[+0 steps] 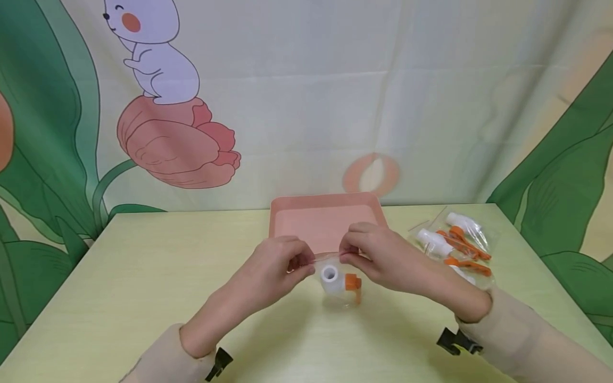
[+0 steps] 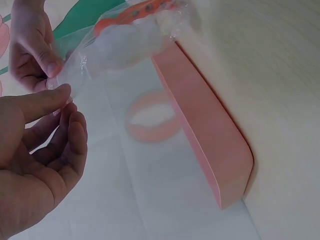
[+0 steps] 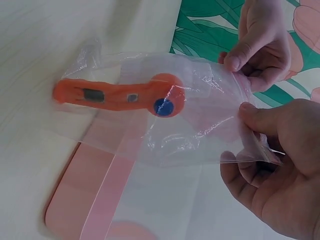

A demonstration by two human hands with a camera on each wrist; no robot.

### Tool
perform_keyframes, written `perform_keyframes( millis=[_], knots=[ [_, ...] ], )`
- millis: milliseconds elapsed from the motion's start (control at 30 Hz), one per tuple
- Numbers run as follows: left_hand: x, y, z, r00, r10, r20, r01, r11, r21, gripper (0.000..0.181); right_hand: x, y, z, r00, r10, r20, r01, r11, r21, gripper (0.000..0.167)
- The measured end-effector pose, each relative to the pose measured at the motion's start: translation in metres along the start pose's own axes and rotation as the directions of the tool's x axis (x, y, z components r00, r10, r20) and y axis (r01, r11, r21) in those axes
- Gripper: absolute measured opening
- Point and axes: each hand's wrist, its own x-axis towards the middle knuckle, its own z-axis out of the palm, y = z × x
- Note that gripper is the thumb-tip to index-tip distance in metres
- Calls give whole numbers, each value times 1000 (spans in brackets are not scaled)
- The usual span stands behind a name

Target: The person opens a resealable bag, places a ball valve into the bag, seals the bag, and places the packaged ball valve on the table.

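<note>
A clear zip bag (image 3: 200,142) hangs by its top edge between both hands, above the table. Inside is what looks like a white plastic tap (image 1: 331,282) with an orange lever handle (image 3: 117,96), which carries a blue dot. My left hand (image 1: 282,260) pinches one end of the bag's top edge between thumb and fingers. The other end is pinched by my right hand (image 1: 383,260), a short gap away. In the left wrist view the bag's lower part tilts off over the pink tray (image 2: 205,130). Whether the bag's mouth is sealed, I cannot tell.
At the table's right side lie several similar clear bags (image 1: 460,244) with white and orange parts. The pink tray stands at the back of the pale table (image 1: 167,276), against a printed curtain (image 1: 297,106).
</note>
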Motion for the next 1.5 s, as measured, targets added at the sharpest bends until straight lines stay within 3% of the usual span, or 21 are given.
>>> perform_keyframes(
  millis=[333, 633, 833, 1067, 1267, 1500],
  knots=[
    [-1, -1, 1, 999, 42, -32, -42, 999, 2, 12, 1, 1, 0, 1000, -11, -15, 11, 1000, 9, 13],
    [0, 5, 2, 996, 69, -57, -66, 997, 49, 13, 3, 2, 7, 995, -81, -51, 84, 995, 61, 8],
    [0, 4, 4, 997, 39, -61, -37, 999, 21, 17, 3, 1, 8, 994, -95, -48, 97, 995, 38, 10],
    [2, 2, 9, 996, 71, -59, -72, 997, -5, 12, 2, 1, 11, 991, -117, -68, 120, 991, 56, 11],
    [4, 3, 11, 994, 98, -43, -101, 992, -78, 7, 2, 1, 10, 996, -82, -45, 87, 991, 103, 9],
    [4, 4, 12, 993, 95, -70, -98, 994, -41, 10, 1, 1, 4, 1000, 7, 17, -10, 988, 157, 11]
  ],
)
